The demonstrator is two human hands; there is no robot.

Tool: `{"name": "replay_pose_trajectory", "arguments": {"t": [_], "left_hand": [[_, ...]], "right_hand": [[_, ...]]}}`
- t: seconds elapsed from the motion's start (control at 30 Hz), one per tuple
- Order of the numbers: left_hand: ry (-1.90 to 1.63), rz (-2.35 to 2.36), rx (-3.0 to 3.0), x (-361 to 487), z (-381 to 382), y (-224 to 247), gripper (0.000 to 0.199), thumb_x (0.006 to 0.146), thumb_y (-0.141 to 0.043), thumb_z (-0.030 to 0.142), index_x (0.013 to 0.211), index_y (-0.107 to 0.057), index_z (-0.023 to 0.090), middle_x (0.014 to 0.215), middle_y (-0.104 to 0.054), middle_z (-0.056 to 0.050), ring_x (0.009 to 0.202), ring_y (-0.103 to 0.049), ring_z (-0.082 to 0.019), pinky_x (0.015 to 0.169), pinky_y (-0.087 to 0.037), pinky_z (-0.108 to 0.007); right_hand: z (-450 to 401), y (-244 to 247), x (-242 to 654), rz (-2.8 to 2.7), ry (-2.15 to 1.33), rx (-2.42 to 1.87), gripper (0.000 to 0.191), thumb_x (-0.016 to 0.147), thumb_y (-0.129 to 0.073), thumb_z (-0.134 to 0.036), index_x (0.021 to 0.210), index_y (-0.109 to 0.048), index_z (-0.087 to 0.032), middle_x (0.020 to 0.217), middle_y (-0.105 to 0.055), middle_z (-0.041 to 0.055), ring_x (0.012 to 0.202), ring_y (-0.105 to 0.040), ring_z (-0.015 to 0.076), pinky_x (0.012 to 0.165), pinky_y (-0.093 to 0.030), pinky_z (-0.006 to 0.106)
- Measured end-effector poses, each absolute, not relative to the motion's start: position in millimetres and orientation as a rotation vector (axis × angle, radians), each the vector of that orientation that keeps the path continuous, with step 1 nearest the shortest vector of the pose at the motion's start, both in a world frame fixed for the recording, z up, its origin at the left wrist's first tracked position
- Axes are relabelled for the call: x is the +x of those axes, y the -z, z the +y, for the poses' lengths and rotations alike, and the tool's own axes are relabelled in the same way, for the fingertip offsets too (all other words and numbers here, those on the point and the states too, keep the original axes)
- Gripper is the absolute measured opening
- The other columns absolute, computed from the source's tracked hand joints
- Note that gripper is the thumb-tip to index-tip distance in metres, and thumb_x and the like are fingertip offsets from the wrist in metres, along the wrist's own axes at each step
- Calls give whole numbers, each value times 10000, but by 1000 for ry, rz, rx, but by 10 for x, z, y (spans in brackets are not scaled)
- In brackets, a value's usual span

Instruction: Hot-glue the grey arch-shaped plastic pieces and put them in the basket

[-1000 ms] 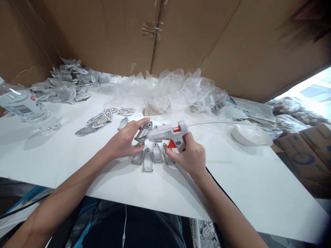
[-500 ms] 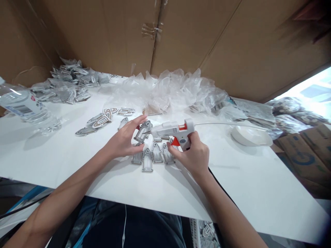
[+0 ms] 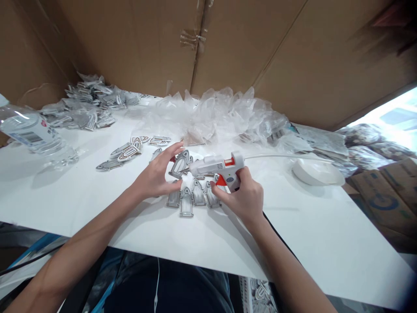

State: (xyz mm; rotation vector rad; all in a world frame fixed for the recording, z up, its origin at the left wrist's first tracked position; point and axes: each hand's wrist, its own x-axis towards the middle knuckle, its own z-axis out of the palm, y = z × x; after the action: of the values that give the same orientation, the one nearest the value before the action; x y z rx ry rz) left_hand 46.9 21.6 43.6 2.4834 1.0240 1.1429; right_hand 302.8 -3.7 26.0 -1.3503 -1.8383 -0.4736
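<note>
My right hand [image 3: 244,198] is wrapped round the handle of a white hot glue gun [image 3: 211,164], thumb near its orange trigger. A clear glue stick [image 3: 283,157] sticks out of its back. Between the fingers and thumb of my left hand [image 3: 159,174] is a grey arch-shaped piece [image 3: 180,164], held tilted above the table. The gun's nozzle is at the right side of this piece; whether it touches cannot be made out. Just below, several similar grey arch-shaped pieces [image 3: 186,202] lie on the white table [image 3: 146,234], some partly hidden by the gun and my hands.
Patterned pieces [image 3: 129,152] lie left of my hands, near a water bottle [image 3: 35,137]. Clear plastic bags [image 3: 221,113] are heaped along the cardboard wall [image 3: 146,48]. More wrapped pieces [image 3: 87,102] are piled back left. A white dish [image 3: 317,171] and a cardboard box [image 3: 384,195] are at right.
The held arch-shaped piece is tilted slightly differently in my left hand. The glue gun stays almost in the same place, and the whole view has shifted slightly.
</note>
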Motion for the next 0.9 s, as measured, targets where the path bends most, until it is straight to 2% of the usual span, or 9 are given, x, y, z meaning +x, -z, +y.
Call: {"name": "replay_pose_trajectory", "arguments": {"t": [0.6, 0.9], "left_hand": [[-1248, 982, 2586, 443, 248, -417, 852, 767, -656, 178, 1501, -225, 229, 1469, -426, -115, 1317, -494, -246, 1014, -547, -368], [-1206, 992, 2570, 438, 242, -411, 885, 770, -642, 165, 1518, -180, 268, 1475, -427, -98, 1311, -501, -237, 1026, -533, -370]], "right_hand": [[-32, -251, 3036, -1854, 514, -1365, 403, 724, -630, -503, 806, -390, -189, 544, -409, -79, 423, -396, 56, 432, -296, 180], [-16, -246, 3034, -1849, 500, -1344, 405, 717, -642, -497, 813, -400, -187, 550, -398, -82, 423, -377, 50, 423, -301, 179]]}}
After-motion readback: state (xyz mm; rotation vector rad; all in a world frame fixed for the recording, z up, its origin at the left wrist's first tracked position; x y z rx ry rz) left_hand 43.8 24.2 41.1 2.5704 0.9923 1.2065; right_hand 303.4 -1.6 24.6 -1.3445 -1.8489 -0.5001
